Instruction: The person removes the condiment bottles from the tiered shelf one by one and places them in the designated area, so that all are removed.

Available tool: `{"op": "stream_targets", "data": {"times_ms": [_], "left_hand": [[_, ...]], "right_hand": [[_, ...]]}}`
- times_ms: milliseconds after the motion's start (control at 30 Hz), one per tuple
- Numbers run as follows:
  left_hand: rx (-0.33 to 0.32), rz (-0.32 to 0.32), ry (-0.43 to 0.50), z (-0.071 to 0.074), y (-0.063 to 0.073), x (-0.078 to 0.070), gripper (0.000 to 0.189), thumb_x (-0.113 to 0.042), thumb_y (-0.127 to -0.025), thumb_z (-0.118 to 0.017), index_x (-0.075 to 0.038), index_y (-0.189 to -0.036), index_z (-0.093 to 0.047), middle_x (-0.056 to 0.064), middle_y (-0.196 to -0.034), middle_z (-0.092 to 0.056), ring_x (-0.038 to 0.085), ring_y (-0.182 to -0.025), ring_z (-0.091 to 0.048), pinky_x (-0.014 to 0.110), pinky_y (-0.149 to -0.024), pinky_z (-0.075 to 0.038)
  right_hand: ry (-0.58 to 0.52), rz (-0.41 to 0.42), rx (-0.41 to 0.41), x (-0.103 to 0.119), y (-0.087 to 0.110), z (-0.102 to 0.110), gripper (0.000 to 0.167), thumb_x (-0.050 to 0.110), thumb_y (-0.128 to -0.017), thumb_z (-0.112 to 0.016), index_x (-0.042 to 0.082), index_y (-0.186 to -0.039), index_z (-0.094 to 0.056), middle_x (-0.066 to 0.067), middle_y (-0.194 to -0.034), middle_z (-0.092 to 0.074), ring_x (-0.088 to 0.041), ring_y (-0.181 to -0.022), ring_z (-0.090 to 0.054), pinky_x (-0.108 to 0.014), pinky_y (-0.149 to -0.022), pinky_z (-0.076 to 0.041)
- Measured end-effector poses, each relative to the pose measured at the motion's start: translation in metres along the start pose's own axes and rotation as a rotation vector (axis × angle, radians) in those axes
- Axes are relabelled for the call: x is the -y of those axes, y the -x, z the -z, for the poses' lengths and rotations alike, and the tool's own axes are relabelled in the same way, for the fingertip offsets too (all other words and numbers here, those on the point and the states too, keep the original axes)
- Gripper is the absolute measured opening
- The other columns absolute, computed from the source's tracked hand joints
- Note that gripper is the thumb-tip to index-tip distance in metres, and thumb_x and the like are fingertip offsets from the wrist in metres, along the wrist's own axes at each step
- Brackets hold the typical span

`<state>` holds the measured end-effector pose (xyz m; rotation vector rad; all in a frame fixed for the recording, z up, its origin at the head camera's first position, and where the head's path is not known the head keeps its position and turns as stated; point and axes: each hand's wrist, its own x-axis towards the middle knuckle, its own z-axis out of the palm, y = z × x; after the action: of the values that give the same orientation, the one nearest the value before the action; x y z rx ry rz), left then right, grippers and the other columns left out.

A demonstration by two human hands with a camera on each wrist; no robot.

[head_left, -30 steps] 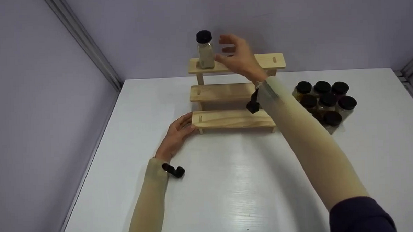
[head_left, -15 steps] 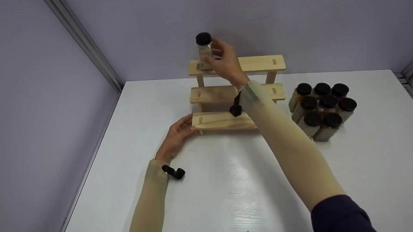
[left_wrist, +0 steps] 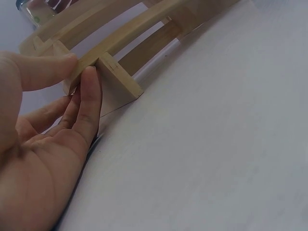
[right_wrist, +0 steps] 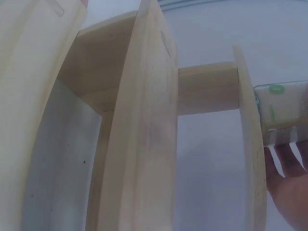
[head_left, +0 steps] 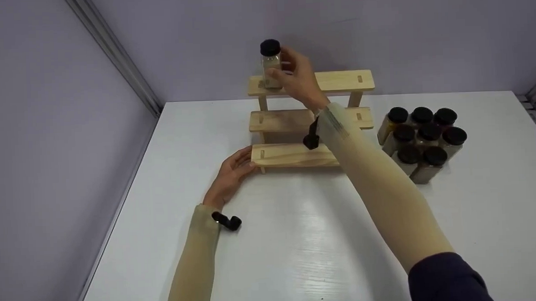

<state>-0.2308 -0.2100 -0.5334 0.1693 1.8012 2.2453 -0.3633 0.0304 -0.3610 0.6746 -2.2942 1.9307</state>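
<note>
A three-tier wooden display rack (head_left: 290,155) stands at the back of the white table. At its left, my left hand (head_left: 228,175) pinches the end of the lowest tier; in the left wrist view the thumb lies on top, with fingers against the end and underneath. On the top tier's left end stands an upright glass spice jar (head_left: 270,63) with a black cap and pale contents. My right hand (head_left: 302,80) holds this jar from its right side, thumb in front and fingers behind. Only part of the jar (right_wrist: 284,106) shows in the right wrist view.
Several black-capped spice jars (head_left: 423,138) stand in a tight cluster on the table (head_left: 275,239), right of the rack. A pale wall (head_left: 402,39) rises close behind the rack, and another wall (head_left: 62,144) borders the left side.
My right hand has moved left from beside the jar and closed its fingers round it. The jar stays at the top tier's left end. My left hand keeps its place on the rack.
</note>
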Motion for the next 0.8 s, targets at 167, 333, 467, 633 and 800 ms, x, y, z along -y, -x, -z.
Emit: {"op": "stream_targets", "data": {"times_ms": [167, 333, 467, 633, 800], "left_hand": [[0.002, -0.005, 0.012, 0.001, -0.001, 0.001, 0.062, -0.005, -0.107, -0.065, -0.002, -0.163, -0.040, 0.020, -0.161, -0.047, 0.029, -0.144, -0.052, 0.033, -0.116, -0.052], [0.000, -0.007, 0.007, 0.001, -0.002, 0.000, 0.062, -0.005, -0.107, -0.065, -0.002, -0.163, -0.040, 0.019, -0.162, -0.047, 0.029, -0.144, -0.052, 0.032, -0.115, -0.052], [-0.004, -0.008, 0.013, 0.000, -0.003, 0.001, 0.062, -0.003, -0.106, -0.065, -0.001, -0.163, -0.039, 0.020, -0.161, -0.047, 0.029, -0.144, -0.052, 0.030, -0.114, -0.053], [0.010, -0.015, 0.002, -0.001, -0.004, 0.002, 0.062, -0.003, -0.107, -0.063, 0.001, -0.164, -0.036, 0.021, -0.162, -0.046, 0.029, -0.144, -0.052, 0.030, -0.114, -0.053], [-0.007, -0.010, -0.014, 0.001, -0.002, 0.000, 0.062, -0.005, -0.107, -0.064, -0.001, -0.163, -0.038, 0.021, -0.160, -0.047, 0.028, -0.143, -0.053, 0.032, -0.113, -0.054]], "right_hand": [[0.045, 0.041, 0.008, -0.001, 0.001, 0.005, 0.056, 0.015, -0.104, -0.073, 0.011, -0.157, -0.053, -0.010, -0.146, -0.063, -0.021, -0.132, -0.061, -0.032, -0.114, -0.052], [0.090, 0.043, 0.010, 0.005, 0.008, 0.008, 0.054, 0.014, -0.106, -0.069, 0.008, -0.157, -0.052, -0.013, -0.148, -0.062, -0.027, -0.134, -0.061, -0.036, -0.115, -0.053], [0.108, 0.039, 0.004, 0.017, 0.018, 0.013, 0.053, 0.012, -0.106, -0.069, 0.006, -0.156, -0.052, -0.015, -0.148, -0.062, -0.029, -0.135, -0.061, -0.037, -0.116, -0.052], [0.088, 0.097, -0.003, 0.016, 0.026, 0.029, 0.051, 0.009, -0.103, -0.073, 0.002, -0.151, -0.056, -0.017, -0.141, -0.064, -0.031, -0.129, -0.064, -0.039, -0.112, -0.055], [0.112, 0.134, 0.008, 0.014, 0.032, 0.047, 0.050, 0.012, -0.100, -0.077, 0.004, -0.147, -0.059, -0.015, -0.137, -0.066, -0.030, -0.122, -0.068, -0.038, -0.106, -0.059]]}}
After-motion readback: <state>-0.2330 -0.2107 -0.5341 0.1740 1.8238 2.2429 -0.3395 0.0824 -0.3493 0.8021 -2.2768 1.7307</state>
